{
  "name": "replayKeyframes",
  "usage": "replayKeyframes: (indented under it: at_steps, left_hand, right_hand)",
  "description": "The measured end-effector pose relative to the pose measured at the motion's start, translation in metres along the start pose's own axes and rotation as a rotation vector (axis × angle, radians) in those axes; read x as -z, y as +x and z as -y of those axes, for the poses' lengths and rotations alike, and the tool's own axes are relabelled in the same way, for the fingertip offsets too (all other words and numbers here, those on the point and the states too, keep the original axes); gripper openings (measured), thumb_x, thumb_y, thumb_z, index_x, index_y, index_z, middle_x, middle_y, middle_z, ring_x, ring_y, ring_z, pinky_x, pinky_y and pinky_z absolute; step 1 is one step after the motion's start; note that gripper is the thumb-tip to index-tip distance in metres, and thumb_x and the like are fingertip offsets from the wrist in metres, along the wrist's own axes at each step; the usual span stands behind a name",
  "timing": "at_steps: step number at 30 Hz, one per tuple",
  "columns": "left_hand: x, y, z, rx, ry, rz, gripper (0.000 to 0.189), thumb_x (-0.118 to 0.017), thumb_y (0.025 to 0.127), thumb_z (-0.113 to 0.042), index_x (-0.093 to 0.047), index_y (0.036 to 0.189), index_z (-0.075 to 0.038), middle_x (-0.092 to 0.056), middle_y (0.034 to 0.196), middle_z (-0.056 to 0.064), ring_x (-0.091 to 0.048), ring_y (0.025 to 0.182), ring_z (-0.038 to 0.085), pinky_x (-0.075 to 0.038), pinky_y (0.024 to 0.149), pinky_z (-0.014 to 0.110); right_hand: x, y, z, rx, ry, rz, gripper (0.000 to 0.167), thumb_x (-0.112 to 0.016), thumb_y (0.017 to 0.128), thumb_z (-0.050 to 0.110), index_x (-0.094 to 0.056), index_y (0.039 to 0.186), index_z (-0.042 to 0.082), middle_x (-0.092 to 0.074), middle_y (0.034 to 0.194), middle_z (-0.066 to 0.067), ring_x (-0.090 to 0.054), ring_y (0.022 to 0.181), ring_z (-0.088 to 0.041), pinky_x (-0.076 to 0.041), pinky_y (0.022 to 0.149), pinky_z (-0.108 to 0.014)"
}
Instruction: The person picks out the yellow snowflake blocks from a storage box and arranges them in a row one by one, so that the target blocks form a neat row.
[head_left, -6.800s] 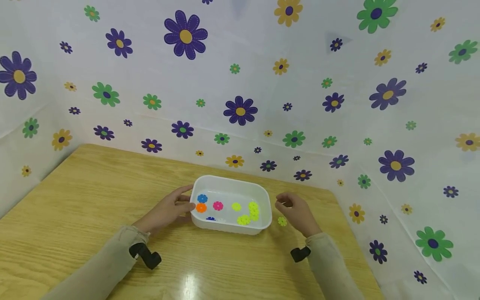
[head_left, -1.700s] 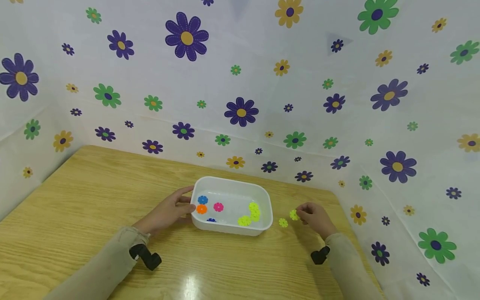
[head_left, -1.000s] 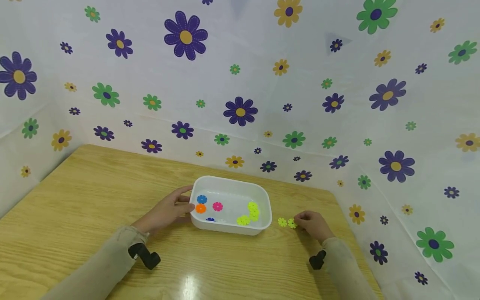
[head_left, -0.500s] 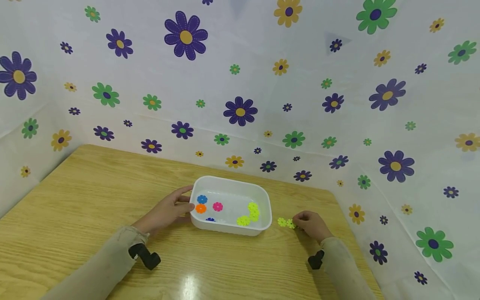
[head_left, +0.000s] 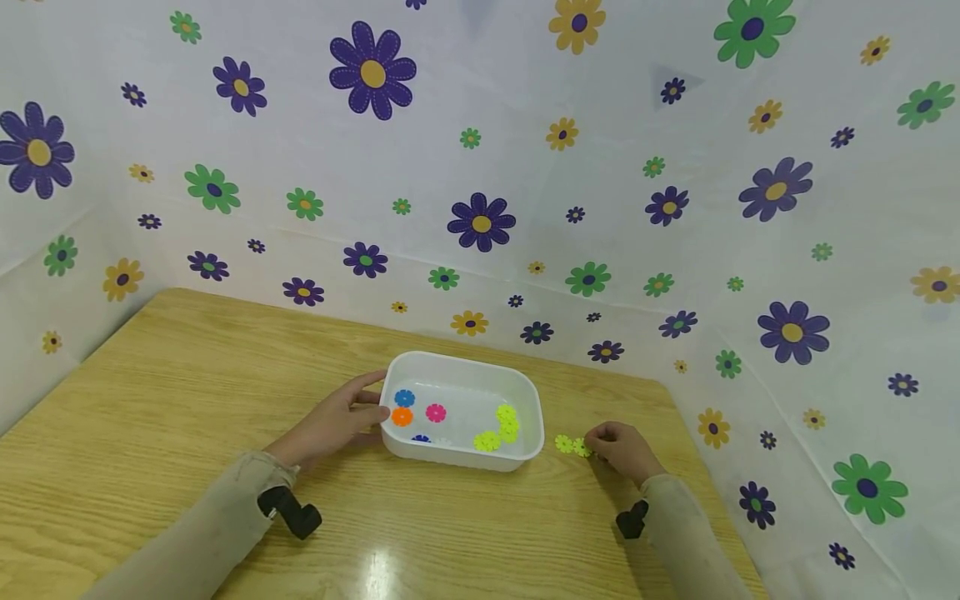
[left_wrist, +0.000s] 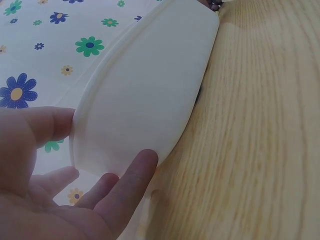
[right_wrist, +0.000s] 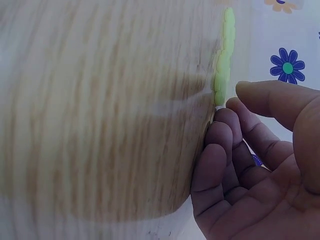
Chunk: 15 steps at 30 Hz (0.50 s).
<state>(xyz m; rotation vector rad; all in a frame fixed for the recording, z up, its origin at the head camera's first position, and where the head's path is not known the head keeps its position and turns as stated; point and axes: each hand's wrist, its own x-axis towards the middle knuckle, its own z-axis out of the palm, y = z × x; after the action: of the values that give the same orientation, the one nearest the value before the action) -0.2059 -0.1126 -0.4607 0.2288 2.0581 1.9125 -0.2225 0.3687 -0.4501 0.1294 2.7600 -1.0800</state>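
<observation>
A white plastic box (head_left: 525,377) stands on the table. My left hand (head_left: 330,423) holds its left end, thumb at the rim and fingertips against the outer wall (left_wrist: 135,95). To the right of the box, two yellow snowflake discs lie flat side by side: the left disc (head_left: 563,443) shows fully, the right disc (head_left: 581,448) is partly covered by my right hand (head_left: 622,448). Seen from the right wrist, its thumb and loosely curled fingers (right_wrist: 260,125) are at the near end of the yellow discs (right_wrist: 225,55); a small gap shows beside the thumb.
Inside the box lie several yellow discs (head_left: 507,422), a blue disc (head_left: 405,397), an orange disc (head_left: 402,417) and a pink disc (head_left: 436,412). A dark blue disc (head_left: 421,438) is half hidden by the front wall. A flower-patterned sheet (head_left: 420,167) hangs behind the wooden table (head_left: 225,367).
A lone yellow disc has left the box. My right hand carried a yellow disc leftward and set it beside the other one on the table. The left hand has stayed at the box.
</observation>
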Motion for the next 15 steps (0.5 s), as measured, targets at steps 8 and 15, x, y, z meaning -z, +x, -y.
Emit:
replayKeyframes:
  at_steps: [8, 15]
  left_hand:
    - [-0.002, 0.000, 0.000, 0.001, 0.002, 0.002, 0.067, -0.063, 0.104, -0.015, -0.030, 0.163, -0.018, -0.049, 0.141, 0.024, -0.062, 0.118, 0.035, -0.060, 0.096, 0.046]
    - [0.001, 0.001, 0.002, -0.001, 0.002, 0.008, 0.067, -0.063, 0.104, -0.017, -0.031, 0.163, -0.019, -0.050, 0.141, 0.023, -0.062, 0.117, 0.033, -0.060, 0.097, 0.046]
  right_hand:
    - [0.000, -0.004, 0.003, 0.002, -0.011, -0.015, 0.016, -0.065, 0.102, 0.018, -0.070, 0.104, 0.003, -0.065, 0.088, -0.004, -0.055, 0.075, -0.017, -0.047, 0.062, -0.027]
    - [-0.002, -0.009, 0.031, 0.137, -0.099, -0.091, 0.017, -0.065, 0.103, 0.021, -0.069, 0.111, 0.007, -0.070, 0.105, -0.007, -0.063, 0.093, -0.021, -0.054, 0.076, -0.032]
